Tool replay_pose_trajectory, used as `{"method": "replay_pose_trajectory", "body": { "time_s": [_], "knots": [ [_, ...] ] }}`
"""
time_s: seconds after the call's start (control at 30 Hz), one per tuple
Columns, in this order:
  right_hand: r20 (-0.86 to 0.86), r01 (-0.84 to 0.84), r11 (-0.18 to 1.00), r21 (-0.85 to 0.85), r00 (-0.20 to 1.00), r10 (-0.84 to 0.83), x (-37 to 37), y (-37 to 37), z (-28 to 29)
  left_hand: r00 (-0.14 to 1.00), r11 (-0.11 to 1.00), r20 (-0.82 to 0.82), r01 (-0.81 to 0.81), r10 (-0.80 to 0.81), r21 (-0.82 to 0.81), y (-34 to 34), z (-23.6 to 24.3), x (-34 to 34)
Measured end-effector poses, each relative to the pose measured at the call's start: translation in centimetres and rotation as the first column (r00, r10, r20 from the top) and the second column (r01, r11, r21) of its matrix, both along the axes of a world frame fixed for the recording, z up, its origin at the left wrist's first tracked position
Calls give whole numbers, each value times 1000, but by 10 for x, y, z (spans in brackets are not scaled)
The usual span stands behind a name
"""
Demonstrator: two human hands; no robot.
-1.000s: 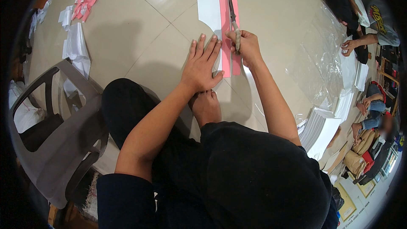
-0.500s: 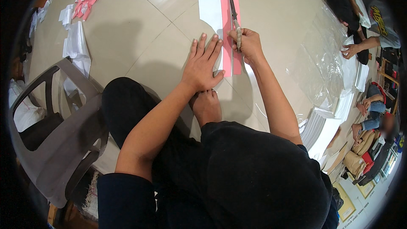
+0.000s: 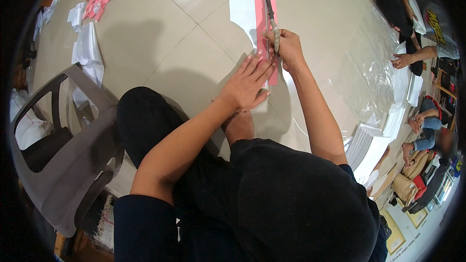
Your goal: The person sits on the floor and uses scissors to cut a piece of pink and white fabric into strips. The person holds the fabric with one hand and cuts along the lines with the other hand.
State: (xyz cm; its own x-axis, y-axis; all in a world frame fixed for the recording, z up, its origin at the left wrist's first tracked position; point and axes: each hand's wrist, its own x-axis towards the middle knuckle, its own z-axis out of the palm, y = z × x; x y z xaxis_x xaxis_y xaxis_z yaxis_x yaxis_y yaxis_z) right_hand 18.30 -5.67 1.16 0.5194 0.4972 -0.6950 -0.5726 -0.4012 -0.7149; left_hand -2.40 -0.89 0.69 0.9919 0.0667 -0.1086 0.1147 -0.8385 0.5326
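Note:
On the tiled floor in front of me lies a pink sheet point(image 3: 260, 14), with a lengthwise slit or line running along it. A white sheet point(image 3: 241, 5) with a curved lower edge adjoins its left side. My right hand point(image 3: 287, 48) is closed round the wrapped handles of long scissors point(image 3: 269, 12), whose blades point away from me along the pink sheet. Flat on the near part of the pink sheet rests my left hand point(image 3: 248, 80), fingers stretched out, its fingertips close to my right hand. My bare foot point(image 3: 239, 126) is just behind the left wrist.
A grey plastic chair point(image 3: 68, 150) stands at left. Beyond it lie white satin-like cloth point(image 3: 89, 51) and a heap of pink and white pieces point(image 3: 99, 0). To the right are clear plastic film point(image 3: 371, 68), a white sheet stack point(image 3: 366, 148) and another person's hand point(image 3: 402, 60).
My left hand has slid right and slightly toward me, from the white sheet's edge onto the pink sheet. The right hand with the scissors has shifted slightly right.

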Motion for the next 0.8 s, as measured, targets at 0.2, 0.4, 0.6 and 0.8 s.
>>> {"method": "replay_pose_trajectory", "body": {
  "time_s": [0.2,0.4,0.6,0.8],
  "knots": [
    [0,-6,1000,-18,1000,6,0,0,-2,1000,1000,-8,18,-18,19,0,0,-1],
    [16,-12,999,-30,1000,12,1,0,-1,1000,999,-17,26,-25,38,0,2,-1],
    [25,-20,1000,-24,999,21,3,1,-1,999,999,-22,39,-38,37,1,7,0],
    [94,-30,999,-39,995,33,6,2,-5,999,999,-35,35,-33,39,1,8,0]
  ]
}}
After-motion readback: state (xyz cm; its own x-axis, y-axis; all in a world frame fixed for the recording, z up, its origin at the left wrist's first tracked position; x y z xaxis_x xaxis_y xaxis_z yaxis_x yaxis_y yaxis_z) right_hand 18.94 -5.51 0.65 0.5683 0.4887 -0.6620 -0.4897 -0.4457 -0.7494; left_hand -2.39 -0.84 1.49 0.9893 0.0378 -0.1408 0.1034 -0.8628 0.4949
